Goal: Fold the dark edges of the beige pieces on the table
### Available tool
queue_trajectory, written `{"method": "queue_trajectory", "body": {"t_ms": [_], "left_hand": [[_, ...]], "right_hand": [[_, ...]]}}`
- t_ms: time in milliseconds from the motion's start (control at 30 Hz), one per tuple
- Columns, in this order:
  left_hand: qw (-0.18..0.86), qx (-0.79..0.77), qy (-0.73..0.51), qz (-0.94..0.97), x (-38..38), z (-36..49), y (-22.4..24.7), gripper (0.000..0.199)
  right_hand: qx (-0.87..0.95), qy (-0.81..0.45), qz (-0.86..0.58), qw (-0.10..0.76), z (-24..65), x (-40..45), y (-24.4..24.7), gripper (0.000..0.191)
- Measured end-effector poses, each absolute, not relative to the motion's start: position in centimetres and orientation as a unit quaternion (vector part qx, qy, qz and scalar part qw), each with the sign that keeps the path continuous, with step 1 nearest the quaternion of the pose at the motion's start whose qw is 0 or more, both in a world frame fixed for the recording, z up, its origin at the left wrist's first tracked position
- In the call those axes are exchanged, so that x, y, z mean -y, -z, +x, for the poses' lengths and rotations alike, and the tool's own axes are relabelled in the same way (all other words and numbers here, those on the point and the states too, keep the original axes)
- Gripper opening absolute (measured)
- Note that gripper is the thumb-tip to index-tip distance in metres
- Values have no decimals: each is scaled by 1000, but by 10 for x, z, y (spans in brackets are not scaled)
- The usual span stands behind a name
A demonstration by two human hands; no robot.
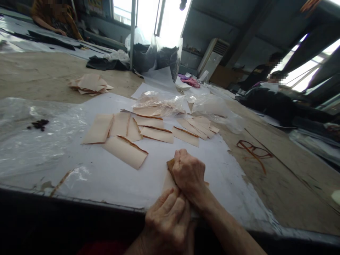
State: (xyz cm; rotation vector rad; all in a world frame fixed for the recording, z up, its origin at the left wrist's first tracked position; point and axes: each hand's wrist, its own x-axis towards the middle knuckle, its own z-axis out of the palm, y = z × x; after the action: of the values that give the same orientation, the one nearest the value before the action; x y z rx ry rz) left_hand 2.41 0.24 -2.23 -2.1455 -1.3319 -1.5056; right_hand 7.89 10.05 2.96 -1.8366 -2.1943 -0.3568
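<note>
Right hand (pixel 189 171) is balled up on a brownish bit (pixel 170 164); left hand (pixel 170 217) curls over a pale piece (pixel 168 181), can't tell if it's gripping. Piece sits on white paper (pixel 122 184) by the table (pixel 289 194) edge.

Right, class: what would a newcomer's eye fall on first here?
First, the left hand and right hand, close together over a pale sheet near the table's front edge. Beyond them, brown-edged sheets lie spread on white paper; to the right rest glasses.

I am in a workshop: my wide table (pixel 292 198) carries many flat pieces (pixel 126 151), big bags (pixel 168 58) stand beyond them, and other people (pixel 265 97) are around.
</note>
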Motion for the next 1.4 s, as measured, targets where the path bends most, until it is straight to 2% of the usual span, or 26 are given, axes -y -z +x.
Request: {"method": "queue_trajectory", "body": {"t_ms": [267, 500, 633, 733, 933, 1033, 1233, 1400], "left_hand": [[121, 460, 494, -728, -5, 23, 24, 33], [97, 473, 467, -741, 0, 23, 19, 36], [108, 471, 466, -741, 0, 22, 21, 37], [108, 466, 461, -748, -1, 21, 21, 38], [88, 461, 488, -736, -2, 24, 20, 36], [87, 462, 493, -733, -2, 25, 21, 36], [115, 461, 485, -734, -4, 24, 23, 34], [123, 459, 464, -747, -3, 21, 24, 36]], "right_hand": [[739, 140, -649, 113, 63, -128, -24, 28], [700, 101, -685, 172, 53, -143, -21, 27], [643, 32, -737, 205, 64, -148, -36, 31], [647, 32, -727, 225, 78, -134, -46, 34], [751, 103, -642, 117, 84, -101, -36, 27], [742, 117, -652, 103, 77, -108, -28, 26], [706, 124, -682, 145, 66, -137, -23, 28], [641, 52, -739, 200, 80, -142, -36, 31]]}}
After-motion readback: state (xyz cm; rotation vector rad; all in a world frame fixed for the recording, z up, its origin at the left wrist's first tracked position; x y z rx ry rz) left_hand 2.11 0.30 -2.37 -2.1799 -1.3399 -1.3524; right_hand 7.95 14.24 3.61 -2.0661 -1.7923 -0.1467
